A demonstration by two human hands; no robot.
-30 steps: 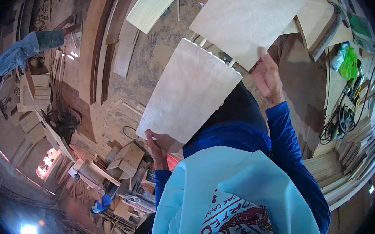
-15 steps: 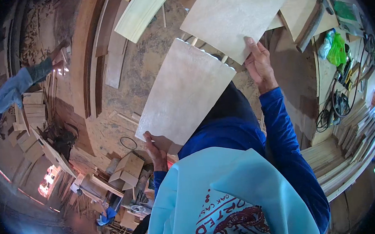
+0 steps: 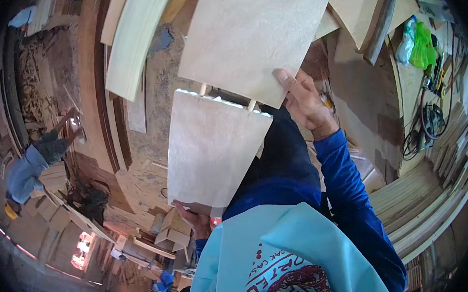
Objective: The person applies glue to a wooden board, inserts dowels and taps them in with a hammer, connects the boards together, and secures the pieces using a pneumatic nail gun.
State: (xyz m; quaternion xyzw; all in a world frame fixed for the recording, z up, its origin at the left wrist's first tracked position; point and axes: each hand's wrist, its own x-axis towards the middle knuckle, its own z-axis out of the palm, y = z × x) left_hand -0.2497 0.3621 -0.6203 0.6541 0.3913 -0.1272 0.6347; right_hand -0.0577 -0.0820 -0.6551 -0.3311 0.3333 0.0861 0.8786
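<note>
Two flat, pale wooden panels are held one beyond the other. Between their facing edges is a narrow gap, bridged by a left dowel [image 3: 203, 89] and a right dowel [image 3: 252, 105]. White, glue-like stuff lines the edge of the near panel [image 3: 212, 147]. My left hand [image 3: 197, 220] grips this panel at its lower end, its fingers partly hidden beneath. At the near right corner of the far panel [image 3: 254, 41], my right hand [image 3: 304, 100] is closed, thumb on top and the other fingers around the edge.
Long boards [image 3: 137, 44] lie at upper left. A curved dark bar [image 3: 382, 24] rests at upper right near a green plastic bag [image 3: 421, 46] and a cabled tool [image 3: 432, 121]. Stacked planks [image 3: 428, 203] fill the right. Another person [image 3: 27, 174] bends at far left.
Both panels have shifted left in view and turned more upright, still with a gap between them. The right hand has moved lower and left. The surroundings have shifted too as my view turned.
</note>
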